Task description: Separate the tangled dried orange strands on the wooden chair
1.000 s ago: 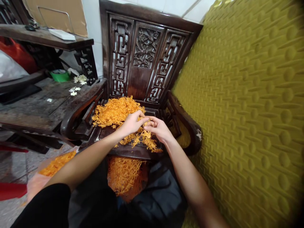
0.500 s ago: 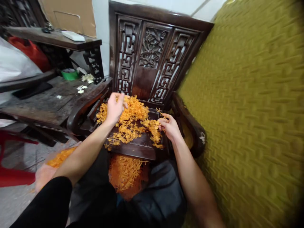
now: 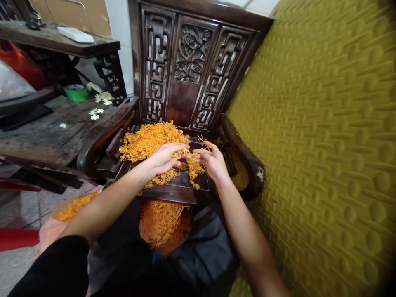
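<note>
A heap of small orange flower-like pieces [image 3: 148, 138] lies on the seat of a dark carved wooden chair [image 3: 182, 196], probably plastic by their look. My right hand [image 3: 213, 163] pinches a branching orange sprig [image 3: 194, 167] at the seat's right side; its thin stem sticks up past the fingers and its clusters hang below. Close beside it, my left hand [image 3: 165, 159] reaches across the front of the heap, fingertips closed about orange bits of that sprig. More loose orange clusters lie under and behind my left wrist, partly hidden.
Between my knees a container holds orange stems [image 3: 162, 222]. A pale bag [image 3: 74, 208] with orange pieces stands on the floor at left, by a red stool [image 3: 20, 239]. Green tape [image 3: 76, 92] and white pieces rest on the left bench. A yellow padded surface [image 3: 312, 136] rises at right.
My left hand has moved right and down from above the heap to the sprig at my right hand. My right hand keeps its hold. The view has shifted slightly.
</note>
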The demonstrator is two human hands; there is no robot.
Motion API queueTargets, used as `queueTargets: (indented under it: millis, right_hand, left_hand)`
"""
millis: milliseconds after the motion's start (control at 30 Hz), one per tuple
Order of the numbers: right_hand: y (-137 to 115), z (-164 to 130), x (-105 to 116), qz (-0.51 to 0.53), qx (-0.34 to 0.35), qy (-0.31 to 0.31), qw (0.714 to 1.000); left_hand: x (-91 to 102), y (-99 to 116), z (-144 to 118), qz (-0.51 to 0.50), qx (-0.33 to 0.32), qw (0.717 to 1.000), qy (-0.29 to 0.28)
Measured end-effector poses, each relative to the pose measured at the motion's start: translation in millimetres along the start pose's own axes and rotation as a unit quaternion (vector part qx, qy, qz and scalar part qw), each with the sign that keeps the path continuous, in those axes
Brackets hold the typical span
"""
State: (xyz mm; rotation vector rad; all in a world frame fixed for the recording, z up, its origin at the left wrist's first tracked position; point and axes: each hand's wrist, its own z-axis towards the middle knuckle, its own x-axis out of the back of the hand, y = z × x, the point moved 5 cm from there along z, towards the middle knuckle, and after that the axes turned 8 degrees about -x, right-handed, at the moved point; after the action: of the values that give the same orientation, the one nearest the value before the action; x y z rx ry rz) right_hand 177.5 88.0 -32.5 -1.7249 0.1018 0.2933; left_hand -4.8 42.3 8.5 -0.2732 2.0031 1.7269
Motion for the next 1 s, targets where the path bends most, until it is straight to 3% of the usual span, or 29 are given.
queueTargets:
  millis: [100,167,267,367,433,500,667,867,1000]
  right_hand:
    - [1.6,0.4,-2.7,0.022,-0.024,-0.009,0.999]
    - [1.1,-0.3,-5.2,0.037,-0.029,-0.017,0.999]
    - [-0.3,-2.0,-9.6,0.054,-0.028,-0.026,0.998]
    - [-0.3,-4.5,-15.9,0.074,-0.037,-0.042,0.996]
    - [0.7,-6.7,-20.2,0.092,-0.049,-0.050,0.993]
    - [1.6,-9.1,-23.3,0.108,-0.061,-0.055,0.991]
    - [1.9,-12.8,-24.5,0.113,-0.091,-0.066,0.987]
    - [0.5,-12.6,-20.5,0.077,-0.082,-0.073,0.991]
    - [-2.8,-13.1,-17.9,0.053,-0.007,-0.016,0.998]
  left_hand:
    - [1.4,-0.5,2.0,0.103,-0.037,0.993,-0.042]
    - [3.7,3.0,3.1,0.240,-0.114,0.963,-0.047]
    - [1.4,7.0,0.5,0.471,-0.241,0.848,-0.040]
    - [-4.8,-1.8,-0.2,0.621,-0.276,0.731,-0.058]
    - [-7.5,-8.8,2.5,0.679,-0.272,0.678,-0.069]
    - [-8.6,-12.3,6.3,0.707,-0.274,0.648,-0.074]
    - [-9.3,-12.0,10.0,0.679,-0.319,0.646,-0.138]
    - [-5.3,-5.9,7.3,0.600,-0.351,0.703,-0.151]
    - [-4.5,-4.1,8.2,0.576,-0.343,0.729,-0.137]
